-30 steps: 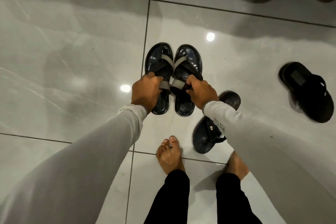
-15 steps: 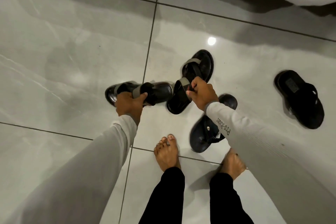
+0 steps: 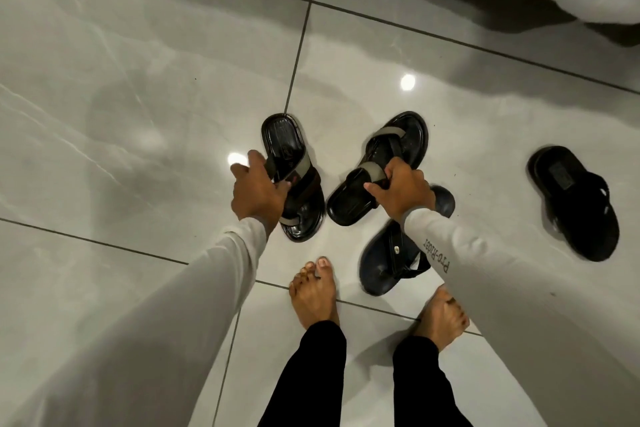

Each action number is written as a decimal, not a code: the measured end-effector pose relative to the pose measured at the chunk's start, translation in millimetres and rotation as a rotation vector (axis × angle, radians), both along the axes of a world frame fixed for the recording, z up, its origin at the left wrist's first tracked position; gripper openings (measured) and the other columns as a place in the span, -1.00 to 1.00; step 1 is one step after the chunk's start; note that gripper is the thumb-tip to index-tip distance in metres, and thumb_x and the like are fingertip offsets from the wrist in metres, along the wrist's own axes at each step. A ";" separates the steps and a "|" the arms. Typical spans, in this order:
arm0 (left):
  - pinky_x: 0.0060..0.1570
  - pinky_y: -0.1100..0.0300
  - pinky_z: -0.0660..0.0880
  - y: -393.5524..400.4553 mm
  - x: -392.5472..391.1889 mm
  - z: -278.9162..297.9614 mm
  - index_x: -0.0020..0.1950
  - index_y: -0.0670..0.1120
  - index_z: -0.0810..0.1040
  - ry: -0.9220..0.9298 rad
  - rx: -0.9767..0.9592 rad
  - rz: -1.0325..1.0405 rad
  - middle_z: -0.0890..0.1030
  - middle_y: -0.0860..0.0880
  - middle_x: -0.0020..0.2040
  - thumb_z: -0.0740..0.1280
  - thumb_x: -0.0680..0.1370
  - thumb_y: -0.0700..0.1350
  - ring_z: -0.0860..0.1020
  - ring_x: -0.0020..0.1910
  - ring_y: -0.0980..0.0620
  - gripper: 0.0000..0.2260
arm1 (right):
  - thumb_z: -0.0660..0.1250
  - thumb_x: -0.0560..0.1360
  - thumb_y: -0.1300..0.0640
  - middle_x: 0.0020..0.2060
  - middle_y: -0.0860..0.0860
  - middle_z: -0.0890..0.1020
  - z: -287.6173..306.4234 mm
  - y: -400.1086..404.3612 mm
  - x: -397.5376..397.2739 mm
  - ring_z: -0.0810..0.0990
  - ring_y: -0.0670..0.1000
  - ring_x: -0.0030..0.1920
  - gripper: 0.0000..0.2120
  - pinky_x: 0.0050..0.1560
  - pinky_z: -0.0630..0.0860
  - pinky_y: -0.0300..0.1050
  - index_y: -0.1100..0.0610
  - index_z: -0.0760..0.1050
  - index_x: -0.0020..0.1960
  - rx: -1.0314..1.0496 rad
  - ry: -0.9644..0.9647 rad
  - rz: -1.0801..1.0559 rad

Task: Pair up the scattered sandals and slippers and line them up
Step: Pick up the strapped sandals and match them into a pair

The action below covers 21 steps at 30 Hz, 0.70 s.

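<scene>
Whereas a second ago both grey-strapped sandals lay paired, the left hand [image 3: 258,192] now clasps the left sandal [image 3: 294,177] reversed, toe nearest the wrist, and the right hand [image 3: 403,189] grips the right sandal [image 3: 377,166] angled apart: pairing undone. Beneath that wrist, a dark slipper [image 3: 388,263] is partly hidden; floor contact is indeterminate.
</scene>
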State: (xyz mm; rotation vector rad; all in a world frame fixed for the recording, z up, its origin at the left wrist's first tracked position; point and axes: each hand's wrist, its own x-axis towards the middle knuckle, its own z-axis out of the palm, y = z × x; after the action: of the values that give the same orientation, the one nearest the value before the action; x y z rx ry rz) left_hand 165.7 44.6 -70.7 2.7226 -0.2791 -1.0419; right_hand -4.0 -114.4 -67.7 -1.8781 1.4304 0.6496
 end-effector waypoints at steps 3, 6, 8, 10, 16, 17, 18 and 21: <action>0.13 -0.03 0.48 -2.2 11.3 -25.4 0.34 0.02 0.45 0.206 0.041 -0.169 0.42 -0.14 0.22 0.45 0.45 -0.01 0.48 0.02 -0.12 -0.53 | 0.38 0.48 0.01 0.03 0.22 0.59 0.1 -4.3 -8.0 0.59 0.31 -0.02 -0.66 -0.04 0.55 0.11 0.12 0.37 0.15 -0.045 -0.004 0.077; 0.12 0.00 0.48 -13.2 -2.4 -38.3 0.17 -0.09 0.62 0.236 0.038 -0.191 0.51 -0.18 0.18 0.43 0.48 0.01 0.55 0.08 -0.21 -0.69 | 0.32 0.48 0.16 -0.02 0.24 0.59 8.9 -17.8 -20.6 0.55 0.28 -0.13 -0.68 -0.14 0.46 0.04 0.12 0.36 0.21 -0.134 -0.010 0.065; 0.09 0.01 0.51 -22.1 -19.0 -37.2 0.06 -0.15 0.64 0.222 -0.001 -0.154 0.52 -0.19 0.17 0.43 0.49 0.00 0.57 0.03 -0.20 -0.74 | 0.27 0.46 0.23 -0.05 0.25 0.60 15.7 -31.7 -31.4 0.48 0.25 -0.19 -0.68 -0.14 0.46 0.04 0.12 0.36 0.20 -0.182 -0.005 0.047; 0.11 -0.02 0.54 -28.6 -34.4 -32.6 0.07 -0.14 0.64 0.249 -0.057 -0.164 0.54 -0.15 0.16 0.43 0.48 0.01 0.59 0.04 -0.17 -0.72 | 0.23 0.45 0.27 -0.06 0.25 0.60 23.6 -44.1 -40.2 0.48 0.26 -0.19 -0.68 -0.11 0.51 0.09 0.12 0.35 0.19 -0.215 0.004 0.048; 0.29 -0.03 0.38 -23.7 -44.8 1.7 0.50 -0.06 0.28 0.232 -0.201 -0.163 0.42 -0.16 0.40 0.34 0.57 0.07 0.41 0.36 -0.17 -0.45 | 0.14 0.49 0.30 -0.01 0.24 0.60 57.5 -69.2 -36.7 0.55 0.32 -0.10 -0.76 -0.04 0.58 0.18 0.12 0.36 0.14 -0.298 -0.092 0.091; 0.34 -0.04 0.35 -19.5 -36.5 7.0 0.52 -0.09 0.24 0.197 -0.200 -0.168 0.38 -0.18 0.45 0.30 0.58 0.09 0.37 0.41 -0.17 -0.43 | 0.15 0.51 0.26 0.01 0.21 0.59 64.2 -71.2 -29.1 0.55 0.31 -0.09 -0.79 -0.04 0.58 0.17 0.11 0.36 0.13 -0.300 -0.117 0.133; 0.37 -0.06 0.32 -14.9 -25.4 13.7 0.54 -0.11 0.21 0.156 -0.198 -0.180 0.36 -0.18 0.48 0.27 0.60 0.10 0.34 0.44 -0.18 -0.42 | 0.16 0.51 0.22 0.02 0.17 0.59 71.7 -72.5 -18.9 0.55 0.28 -0.09 -0.81 -0.04 0.58 0.13 0.09 0.36 0.12 -0.288 -0.141 0.173; 0.34 -0.11 0.36 -3.9 17.4 38.0 0.52 -0.14 0.23 -0.016 -0.227 -0.205 0.38 -0.21 0.45 0.22 0.62 0.08 0.37 0.41 -0.21 -0.46 | 0.16 0.52 0.00 0.02 0.00 0.57 82.5 -73.8 20.2 0.54 0.17 -0.07 -0.84 -0.07 0.51 0.01 -0.06 0.44 0.06 -0.197 -0.260 0.240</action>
State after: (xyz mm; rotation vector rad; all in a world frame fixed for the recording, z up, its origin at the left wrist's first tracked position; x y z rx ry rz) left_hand 183.1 40.7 -32.7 2.5385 -0.6499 -0.9715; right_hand 16.2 -188.3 14.8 -2.2199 1.1463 0.3659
